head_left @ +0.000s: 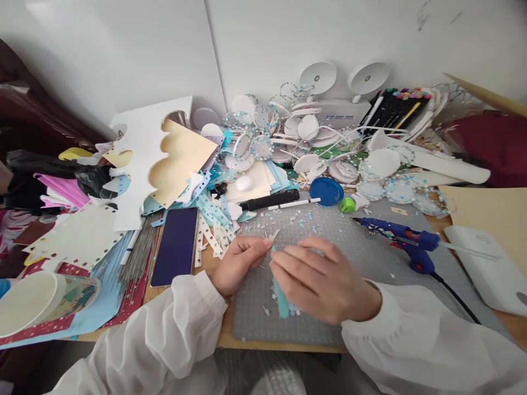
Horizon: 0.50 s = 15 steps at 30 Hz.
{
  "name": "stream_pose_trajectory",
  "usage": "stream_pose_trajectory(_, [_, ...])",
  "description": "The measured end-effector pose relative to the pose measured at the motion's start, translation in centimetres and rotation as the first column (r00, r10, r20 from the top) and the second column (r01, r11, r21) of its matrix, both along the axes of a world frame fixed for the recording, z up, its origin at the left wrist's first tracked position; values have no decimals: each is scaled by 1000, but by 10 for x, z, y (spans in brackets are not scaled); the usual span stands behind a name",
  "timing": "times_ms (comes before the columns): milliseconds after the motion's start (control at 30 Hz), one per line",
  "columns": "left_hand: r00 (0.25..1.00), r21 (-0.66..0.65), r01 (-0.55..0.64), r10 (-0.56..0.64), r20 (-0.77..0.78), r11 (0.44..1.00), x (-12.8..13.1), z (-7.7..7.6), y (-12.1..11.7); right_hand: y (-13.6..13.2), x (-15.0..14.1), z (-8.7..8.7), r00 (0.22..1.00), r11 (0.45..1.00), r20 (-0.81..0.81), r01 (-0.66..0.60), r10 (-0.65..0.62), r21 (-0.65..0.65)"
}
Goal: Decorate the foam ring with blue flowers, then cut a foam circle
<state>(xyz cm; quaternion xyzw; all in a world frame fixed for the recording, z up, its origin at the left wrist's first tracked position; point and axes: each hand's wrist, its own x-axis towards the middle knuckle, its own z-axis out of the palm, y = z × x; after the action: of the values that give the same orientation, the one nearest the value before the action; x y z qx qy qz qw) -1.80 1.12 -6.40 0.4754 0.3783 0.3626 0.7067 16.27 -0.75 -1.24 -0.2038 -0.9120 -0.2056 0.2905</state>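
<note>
Above the grey cutting mat point(329, 323), my left hand point(241, 260) pinches a small pale strip point(275, 234) between thumb and index finger. My right hand point(317, 277) is closed around a slim teal tool point(281, 302) whose rounded end points down toward me. Its working end is hidden by my fingers, so its kind cannot be made out. The fingertips of both hands almost meet. Tiny white and blue paper stars point(304, 219) lie scattered over the mat around them.
A blue glue gun point(403, 236) rests on the right, its cord running forward. On the left lie a dark phone point(175, 247), wire stems point(142, 258) and a white cup point(28, 302). Round white pieces with beaded wire point(263, 120) crowd the back, near a blue lid point(326, 191).
</note>
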Motion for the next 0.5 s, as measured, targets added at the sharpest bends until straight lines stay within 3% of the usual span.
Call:
stream_pose_trajectory(133, [982,161,-26,56,-181,987,-2,2,0,11,21,-15,951,984,-274,105,-141,-141])
stream_pose_trajectory(200, [953,304,31,63,-296,952,-4,5,0,16,27,-27,836,960,-497,115,-233,-257])
stream_pose_trajectory(267, [928,454,162,21,-372,876,-6,7,1,18,29,-39,663,916,-669,63,-336,-397])
stream_pose_trajectory(367, [890,594,355,-66,-451,722,-5,7,1,18,29,-49,475,779,-744,-174,-470,-603])
stream_pose_trajectory(433, [859,624,428,-81,-505,654,-1,6,0,16,28,-50,421,670,-747,-347,-515,-657])
stream_pose_trajectory(500, [830,628,470,-68,-554,620,2,5,-1,14,27,-48,404,581,-742,-461,-536,-671])
